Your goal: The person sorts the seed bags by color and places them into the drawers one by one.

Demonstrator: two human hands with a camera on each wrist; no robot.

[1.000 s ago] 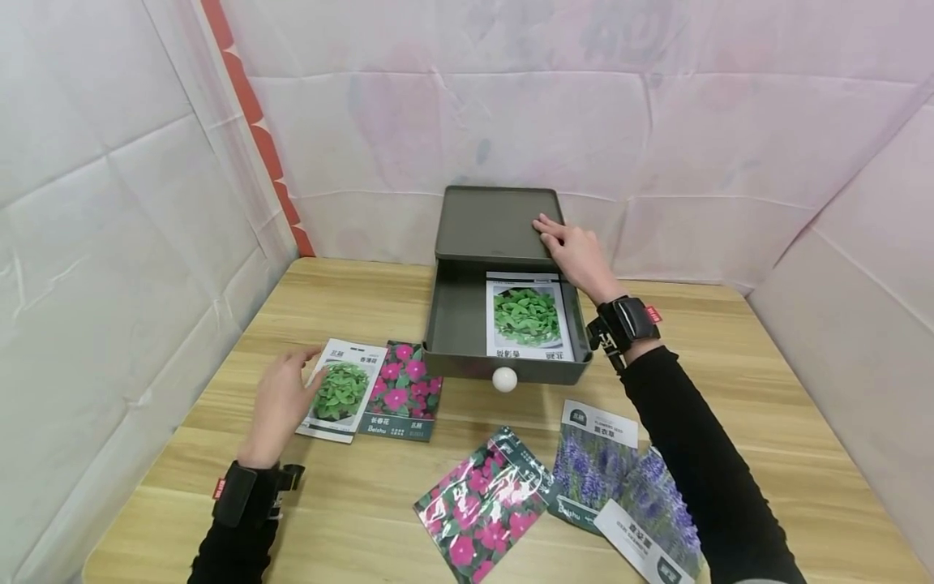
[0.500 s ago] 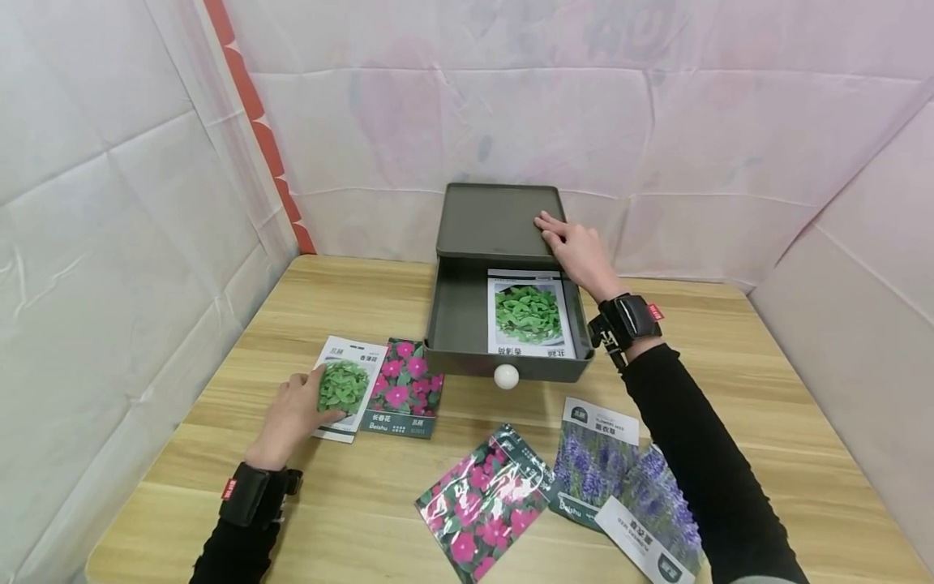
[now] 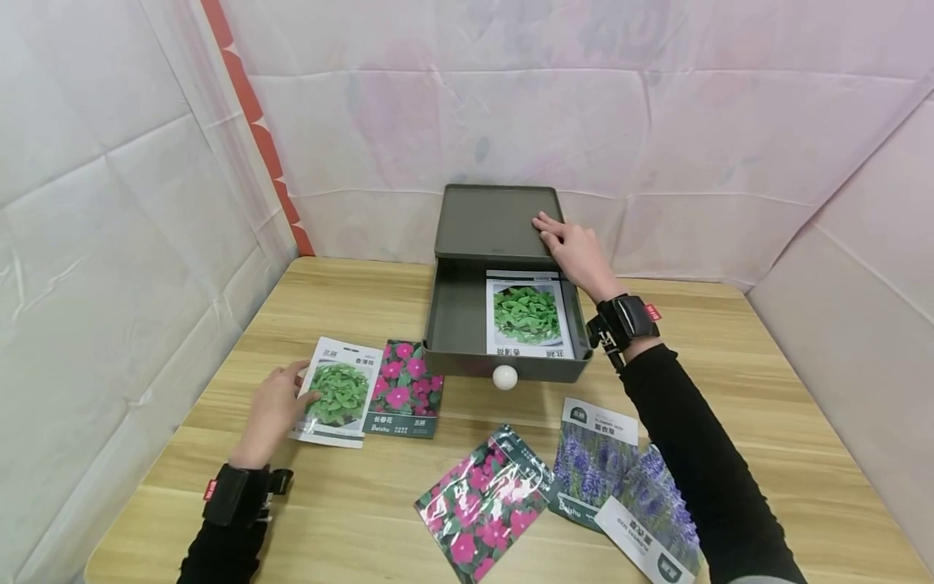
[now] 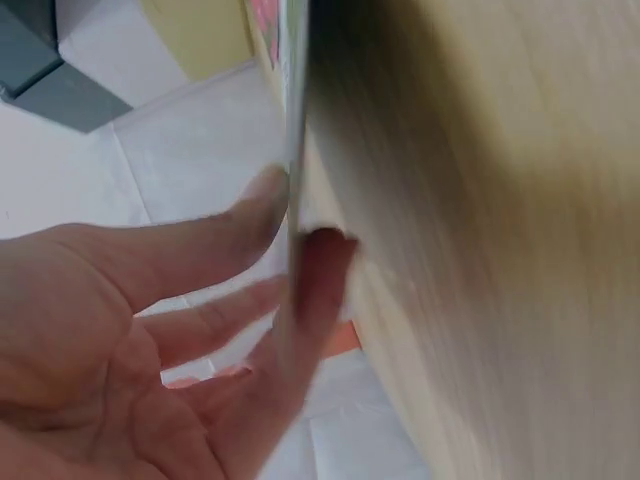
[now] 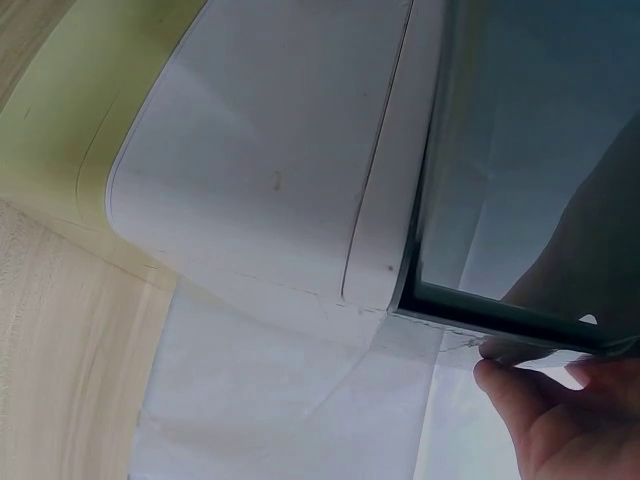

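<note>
the left hand (image 3: pixel 273 410) is seen at the left of the tabletop (image 3: pixel 766 389), its grip pinched on the left edge of the green-leaf seed packet (image 3: pixel 337 392), thumb on top and fingers underneath, as the left wrist view shows at that edge (image 4: pixel 292 150). this packet lies just beside, and partly over, the pink-flower packet (image 3: pixel 403 388). behind these the grey drawer box (image 3: pixel 496 221) stands with its drawer (image 3: pixel 452 316) pulled out; a second green-leaf packet (image 3: pixel 528 315) lies flat inside. the right hand (image 3: pixel 576 251) is laid on the box top at its right edge, fingers straight, nothing clasped. nearer the front lie another pink-flower packet (image 3: pixel 485 503) and two lavender packets (image 3: pixel 620 487), overlapping.

judged from the thin pinch, the held packet could slip or bend, and the pink packet under its edge could be dragged along. the box could shift if the steadying hand were eased.

the left wrist view is blurred, so finger placement is only roughly made out. in the right wrist view only fingertips (image 5: pixel 520 400) are shown at the box edge. the rightmost lavender packet is partly covered by the right sleeve.
</note>
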